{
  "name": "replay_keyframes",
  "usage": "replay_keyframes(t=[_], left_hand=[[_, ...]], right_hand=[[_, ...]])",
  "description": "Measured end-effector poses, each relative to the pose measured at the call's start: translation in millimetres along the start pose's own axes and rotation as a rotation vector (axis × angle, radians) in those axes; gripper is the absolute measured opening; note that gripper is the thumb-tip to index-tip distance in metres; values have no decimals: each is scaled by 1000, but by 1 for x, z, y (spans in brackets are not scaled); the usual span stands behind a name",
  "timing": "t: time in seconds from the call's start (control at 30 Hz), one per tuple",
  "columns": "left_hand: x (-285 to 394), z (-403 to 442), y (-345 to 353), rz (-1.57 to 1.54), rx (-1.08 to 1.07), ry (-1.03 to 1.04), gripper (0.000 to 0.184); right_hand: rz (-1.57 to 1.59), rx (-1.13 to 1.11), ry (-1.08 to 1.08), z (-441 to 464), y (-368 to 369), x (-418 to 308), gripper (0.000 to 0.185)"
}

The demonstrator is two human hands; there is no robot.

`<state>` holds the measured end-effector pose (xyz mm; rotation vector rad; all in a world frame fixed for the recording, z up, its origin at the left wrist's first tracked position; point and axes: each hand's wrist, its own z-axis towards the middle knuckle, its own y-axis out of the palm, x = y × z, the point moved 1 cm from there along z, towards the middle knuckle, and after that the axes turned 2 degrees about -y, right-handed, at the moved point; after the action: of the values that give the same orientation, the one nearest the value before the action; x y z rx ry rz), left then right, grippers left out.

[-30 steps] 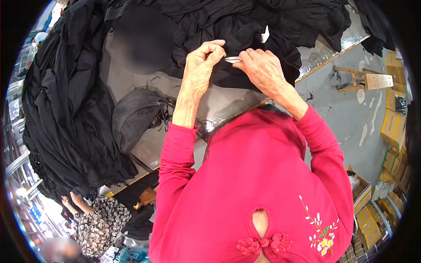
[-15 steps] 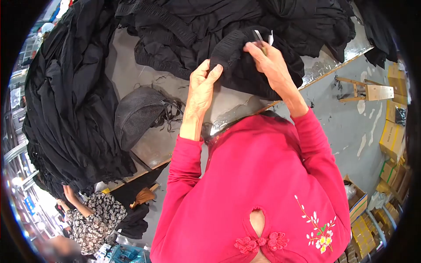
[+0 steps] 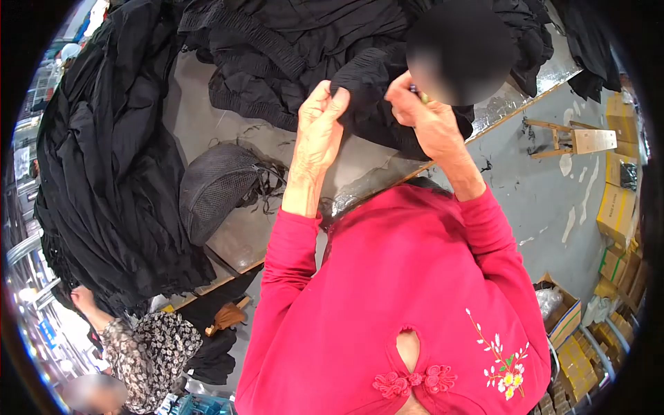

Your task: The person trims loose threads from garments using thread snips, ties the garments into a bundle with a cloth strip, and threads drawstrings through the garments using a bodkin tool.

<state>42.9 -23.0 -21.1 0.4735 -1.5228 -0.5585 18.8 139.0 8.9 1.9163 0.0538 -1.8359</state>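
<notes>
Between thumb and fingers, my left hand (image 3: pixel 320 124) pinches the ribbed edge of a black garment (image 3: pixel 365 77). My right hand (image 3: pixel 425 114) is closed just to the right, over the same garment, around a small tool (image 3: pixel 422 96) of which only a bit shows; a dark blurred circle covers the part above it. More black garments (image 3: pixel 263 55) with ribbed bands lie behind my hands on the metal table (image 3: pixel 200 111). A black mesh bag (image 3: pixel 220 181) rests on the table left of my left forearm.
A big heap of black cloth (image 3: pixel 104 159) covers the table's left side. At lower left is a person in a patterned top (image 3: pixel 155 349). A wooden stool (image 3: pixel 591 140) stands on the floor at right, near cardboard boxes (image 3: pixel 615 207).
My left hand has taken hold of the garment's ribbed edge. My right hand moved away to the right with the tool, then slightly down. The person at lower left has shifted an arm.
</notes>
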Motion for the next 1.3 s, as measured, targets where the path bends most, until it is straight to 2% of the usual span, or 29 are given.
replay_keyframes(t=[0.03,0.13,0.2,0.23,0.27,0.33,0.37,0.43,0.53,0.6,0.67,0.73,0.8,0.9,0.93,1.0,1.03,1.07,1.2,1.23,1.3], left_hand=[[3,0,1,-79,46,-20,4],[3,3,-5,-207,136,-59,4],[2,3,-7,-347,223,-86,5],[2,4,-8,-348,223,-88,5],[2,4,-10,-437,192,-99,5],[-3,5,-20,-525,163,-116,6],[-7,6,-31,-579,187,-121,6],[-4,7,-26,-631,211,-119,7],[-2,4,-11,-520,267,-94,6],[-5,5,-10,-384,240,-126,5],[2,-1,7,-234,201,-82,4],[1,-7,11,-149,188,-43,4],[-4,-7,-2,-153,192,-51,4],[-11,-7,-27,-197,258,-83,4],[-15,-9,-36,-232,305,-111,5],[-19,-12,-47,-264,337,-98,5],[-18,-13,-47,-273,268,-115,7],[-17,-15,-47,-279,200,-133,12],[-14,-18,-40,-403,174,-99,9],[-17,-16,-44,-423,228,-121,9],[-16,-11,-47,-441,285,-136,10]], right_hand=[[226,-55,21,-2,-5,-3,12],[508,-91,81,-20,-16,-10,7],[191,-107,169,-44,-15,-16,8],[-68,-230,254,-54,-19,-12,8],[-568,-560,68,-57,-20,-19,8],[-1078,-530,-111,-78,-31,0,7],[-1077,-529,-110,-83,-36,0,7],[-895,-507,-21,-83,-38,-5,10],[-766,-96,130,-56,-15,-28,23],[-647,110,44,-27,0,-24,24],[-529,182,45,0,14,-8,23],[-568,128,-47,13,16,13,19],[-14,47,176,15,20,16,15],[631,-108,263,0,11,12,17],[706,-181,239,-3,5,14,19],[757,-137,236,-10,2,10,19],[788,-143,249,-15,2,6,18],[738,-151,268,-22,3,4,17],[488,-128,330,-32,3,5,13],[417,-143,313,-30,5,3,12],[512,-200,313,-40,8,-11,12]])
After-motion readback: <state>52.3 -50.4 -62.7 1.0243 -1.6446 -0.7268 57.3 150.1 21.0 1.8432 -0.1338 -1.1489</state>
